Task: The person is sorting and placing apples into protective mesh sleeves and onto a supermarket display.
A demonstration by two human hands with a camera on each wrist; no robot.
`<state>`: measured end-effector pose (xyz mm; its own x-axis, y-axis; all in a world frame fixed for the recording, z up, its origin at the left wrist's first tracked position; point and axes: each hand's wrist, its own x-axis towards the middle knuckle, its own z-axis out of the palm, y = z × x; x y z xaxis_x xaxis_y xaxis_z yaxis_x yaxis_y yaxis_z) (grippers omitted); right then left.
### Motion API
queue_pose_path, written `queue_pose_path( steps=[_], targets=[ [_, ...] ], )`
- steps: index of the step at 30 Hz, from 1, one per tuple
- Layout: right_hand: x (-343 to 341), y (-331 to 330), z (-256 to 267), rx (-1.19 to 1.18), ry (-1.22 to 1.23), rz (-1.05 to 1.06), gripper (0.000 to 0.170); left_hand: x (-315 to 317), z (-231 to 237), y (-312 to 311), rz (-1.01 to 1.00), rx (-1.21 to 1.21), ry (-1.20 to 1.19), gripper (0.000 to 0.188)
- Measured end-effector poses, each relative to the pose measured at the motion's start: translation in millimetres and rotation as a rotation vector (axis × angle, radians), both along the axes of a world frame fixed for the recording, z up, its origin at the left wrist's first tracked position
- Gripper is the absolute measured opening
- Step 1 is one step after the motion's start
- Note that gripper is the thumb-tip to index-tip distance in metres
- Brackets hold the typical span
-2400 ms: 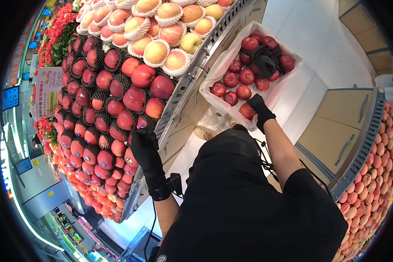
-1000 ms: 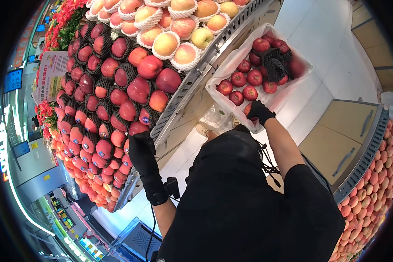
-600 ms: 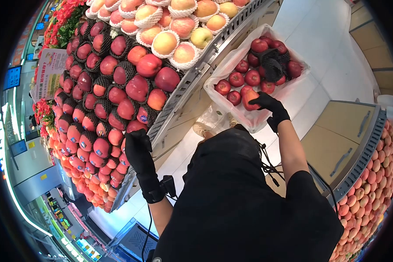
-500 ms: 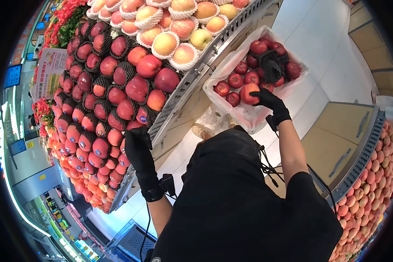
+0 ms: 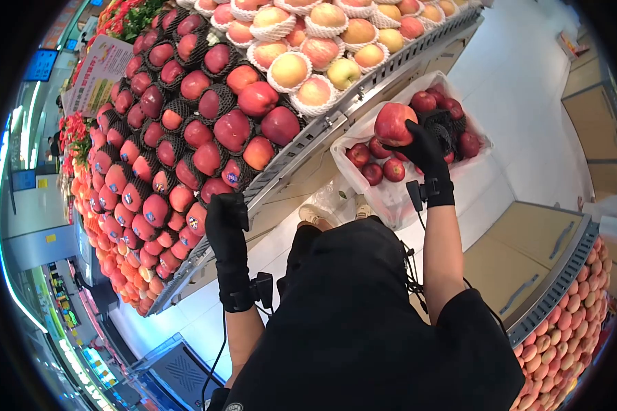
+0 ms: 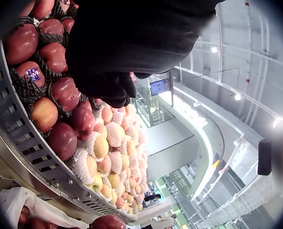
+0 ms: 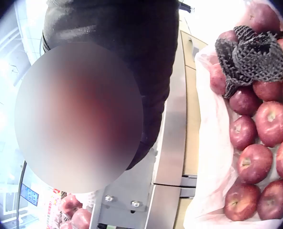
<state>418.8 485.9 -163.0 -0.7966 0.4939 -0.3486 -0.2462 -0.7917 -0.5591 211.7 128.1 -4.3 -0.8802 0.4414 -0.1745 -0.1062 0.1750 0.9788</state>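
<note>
My black-gloved right hand (image 5: 426,152) grips a large red apple (image 5: 395,125), raised above the lined crate (image 5: 397,212). In the right wrist view a round blur covers what is in front of the gloved hand (image 7: 151,81); beyond it lie red apples (image 7: 272,123) and black foam netting (image 7: 260,56) in the crate. My gloved left hand (image 5: 227,222) is at the front edge of the apple display, its fingers loosely curled and holding nothing visible. Close by it are red apples (image 5: 232,130), many in black foam nets.
Pale apples in white foam nets (image 5: 317,92) fill the display's far part. A slotted metal rail (image 5: 363,103) runs along its front. Behind on the right stands a cabinet (image 5: 521,253) with peach-coloured fruit (image 5: 562,322) on top. A blue crate (image 5: 178,373) is at lower left.
My right hand has lifted the apple up out of the crate toward the display and the camera. The view has shifted a little; my left hand stays at the display edge.
</note>
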Motion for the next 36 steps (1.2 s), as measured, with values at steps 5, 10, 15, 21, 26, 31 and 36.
queue_pose_path(
  steps=[5, 10, 15, 21, 26, 31, 36],
  targets=[
    [-17.8, -19.2, 42.2, -0.178, 0.236, 0.050, 0.076, 0.9, -4.4, 2.2, -0.122, 0.000, 0.127, 0.022],
    [-47.0, -40.6, 51.9, -0.147, 0.169, 0.140, 0.074, -5.7, -10.5, 8.3, -0.114, 0.141, -0.017, 0.026],
    [-74.3, -62.5, 71.2, -0.095, 0.160, 0.185, 0.069, -4.6, -5.2, 29.1, -0.148, 0.259, -0.094, 0.026],
    [-100.7, -88.8, 106.1, 0.066, 0.188, 0.283, 0.073, -3.5, 1.2, 60.1, -0.242, 0.249, -0.120, 0.028],
    [-117.7, -108.2, 129.5, 0.169, 0.145, 0.408, 0.069, -3.7, 3.6, 69.7, -0.300, 0.197, -0.057, 0.035],
    [-121.4, -123.0, 155.6, 0.321, 0.063, 0.442, 0.060, -2.4, 13.0, 67.3, -0.246, 0.019, 0.077, 0.052],
    [-123.9, -122.0, 161.2, 0.397, 0.066, 0.427, 0.050, -9.7, 18.2, 59.1, -0.184, 0.245, -0.117, 0.061]
  ],
)
